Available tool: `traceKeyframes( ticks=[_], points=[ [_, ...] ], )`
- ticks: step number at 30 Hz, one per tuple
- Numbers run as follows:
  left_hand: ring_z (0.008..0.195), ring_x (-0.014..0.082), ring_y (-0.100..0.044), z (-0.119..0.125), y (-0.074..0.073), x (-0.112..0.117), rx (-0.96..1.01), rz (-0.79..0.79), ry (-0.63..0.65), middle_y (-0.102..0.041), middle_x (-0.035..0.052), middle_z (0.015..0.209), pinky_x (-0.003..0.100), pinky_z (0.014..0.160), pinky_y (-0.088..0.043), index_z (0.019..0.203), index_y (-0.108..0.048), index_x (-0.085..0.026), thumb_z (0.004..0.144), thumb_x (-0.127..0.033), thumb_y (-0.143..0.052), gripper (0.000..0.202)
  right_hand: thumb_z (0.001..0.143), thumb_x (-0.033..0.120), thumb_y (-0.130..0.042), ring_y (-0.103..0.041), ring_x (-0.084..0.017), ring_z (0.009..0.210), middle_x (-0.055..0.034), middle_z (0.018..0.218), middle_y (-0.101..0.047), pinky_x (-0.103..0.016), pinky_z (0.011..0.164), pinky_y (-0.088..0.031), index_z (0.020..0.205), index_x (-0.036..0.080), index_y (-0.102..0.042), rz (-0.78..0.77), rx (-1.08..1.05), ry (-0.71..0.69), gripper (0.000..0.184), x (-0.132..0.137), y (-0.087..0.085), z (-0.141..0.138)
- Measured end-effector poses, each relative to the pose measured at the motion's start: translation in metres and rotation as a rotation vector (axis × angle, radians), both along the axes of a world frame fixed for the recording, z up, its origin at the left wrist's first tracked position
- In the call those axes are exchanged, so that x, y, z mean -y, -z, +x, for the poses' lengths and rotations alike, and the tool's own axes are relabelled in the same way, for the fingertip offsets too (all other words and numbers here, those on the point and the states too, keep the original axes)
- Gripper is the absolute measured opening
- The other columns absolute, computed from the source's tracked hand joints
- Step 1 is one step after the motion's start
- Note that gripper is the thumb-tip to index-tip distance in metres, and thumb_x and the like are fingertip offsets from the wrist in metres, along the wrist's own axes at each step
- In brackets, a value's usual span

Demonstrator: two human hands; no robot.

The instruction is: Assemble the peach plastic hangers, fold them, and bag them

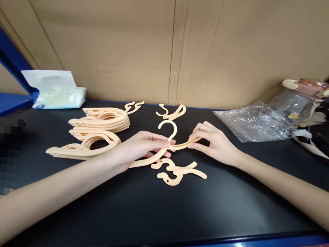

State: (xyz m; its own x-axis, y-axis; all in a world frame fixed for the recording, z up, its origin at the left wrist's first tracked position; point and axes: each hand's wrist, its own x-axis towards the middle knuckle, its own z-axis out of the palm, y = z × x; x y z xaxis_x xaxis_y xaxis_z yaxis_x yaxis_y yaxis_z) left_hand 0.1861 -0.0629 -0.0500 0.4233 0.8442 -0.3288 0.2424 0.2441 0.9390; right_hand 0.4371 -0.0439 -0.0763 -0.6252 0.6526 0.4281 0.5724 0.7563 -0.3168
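Brown cardboard (118, 35) backs a matte black tabletop (141, 220). Peach plastic folding hanger (175, 132) at centre, hook toward 12 o'clock: left hand (146, 143) pinches it near its joint, right hand (212, 142) grips its arm toward 3 o'clock. Two stacks of folded peach hangers (100, 125) at 9, the nearer partly blocked by the left forearm (65, 183); loose curved peach pieces (187, 169) close by at 6. Crinkled clear plastic bag (246, 121) and transparent pink-lidded bottle (291, 104) at 2; white-and-pale-patterned packet (57, 96) at 10.
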Motion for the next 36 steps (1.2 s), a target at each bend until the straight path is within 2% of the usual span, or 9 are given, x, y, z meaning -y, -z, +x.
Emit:
traceKeyframes(
  ticks=[10,19,23,28,31,33,36],
  points=[
    [0.093,0.0184,-0.07,0.001,0.002,0.0,-0.017,0.017,0.008,-0.075,0.0053,0.102,0.02,0.068,-0.055,0.106,-0.073,-0.021,0.078,-0.041,-0.074,0.035,0.09,0.038,-0.06,-0.05,-0.018,0.084,-0.0039,0.087,-0.059,-0.03,0.076,-0.041,0.088,0.019,-0.066,-0.038,-0.023,-0.043,0.02,-0.002,0.0,0.0],
    [0.091,0.0192,-0.07,0.003,0.002,-0.001,-0.039,0.059,-0.016,-0.076,0.0056,0.093,0.022,0.068,-0.053,0.104,-0.074,-0.021,0.077,-0.04,-0.074,0.033,0.09,0.04,-0.058,-0.052,-0.017,0.084,-0.0027,0.084,-0.059,-0.03,0.076,-0.04,0.085,0.019,-0.066,-0.162,-0.053,-0.059,0.023,-0.003,-0.001,0.0],
    [0.092,0.0201,-0.069,0.004,0.002,0.0,-0.042,0.088,-0.031,-0.075,0.006,0.098,0.025,0.071,-0.053,0.103,-0.074,-0.021,0.077,-0.04,-0.073,0.031,0.089,0.04,-0.06,-0.053,-0.016,0.083,-0.0021,0.083,-0.059,-0.03,0.076,-0.04,0.084,0.019,-0.067,-0.207,-0.083,-0.037,0.022,-0.005,0.0,0.0],
    [0.095,0.0222,-0.069,0.009,0.004,0.004,-0.017,0.111,-0.103,-0.075,0.0075,0.096,0.029,0.077,-0.052,0.11,-0.071,-0.02,0.08,-0.046,-0.069,0.04,0.087,0.045,-0.061,-0.054,-0.014,0.074,-0.0009,0.08,-0.058,-0.028,0.068,-0.039,0.078,0.019,-0.066,-0.288,-0.136,0.042,0.028,-0.006,0.001,-0.002],
    [0.092,0.0205,-0.069,0.01,0.005,0.006,0.006,0.123,-0.118,-0.071,0.0076,0.111,0.028,0.076,-0.053,0.113,-0.069,-0.021,0.085,-0.046,-0.063,0.039,0.087,0.049,-0.058,-0.053,-0.013,0.068,-0.0008,0.08,-0.058,-0.027,0.063,-0.037,0.075,0.018,-0.064,-0.32,-0.151,0.087,0.034,-0.005,0.001,-0.003],
    [0.091,0.0193,-0.069,0.01,0.006,0.006,0.013,0.141,-0.105,-0.068,0.0074,0.118,0.027,0.075,-0.053,0.113,-0.068,-0.021,0.087,-0.046,-0.06,0.037,0.087,0.051,-0.056,-0.054,-0.013,0.068,-0.0011,0.08,-0.059,-0.027,0.065,-0.038,0.075,0.018,-0.065,-0.329,-0.19,0.159,0.035,-0.006,0.001,-0.002],
    [0.089,0.0192,-0.068,0.009,0.007,0.006,-0.003,0.189,-0.1,-0.068,0.0081,0.117,0.028,0.071,-0.055,0.115,-0.066,-0.02,0.088,-0.046,-0.058,0.038,0.084,0.054,-0.057,-0.056,-0.015,0.07,-0.0011,0.078,-0.063,-0.029,0.067,-0.039,0.077,0.019,-0.066,-0.359,-0.27,0.338,0.037,-0.009,0.003,0.0]
  ],
)
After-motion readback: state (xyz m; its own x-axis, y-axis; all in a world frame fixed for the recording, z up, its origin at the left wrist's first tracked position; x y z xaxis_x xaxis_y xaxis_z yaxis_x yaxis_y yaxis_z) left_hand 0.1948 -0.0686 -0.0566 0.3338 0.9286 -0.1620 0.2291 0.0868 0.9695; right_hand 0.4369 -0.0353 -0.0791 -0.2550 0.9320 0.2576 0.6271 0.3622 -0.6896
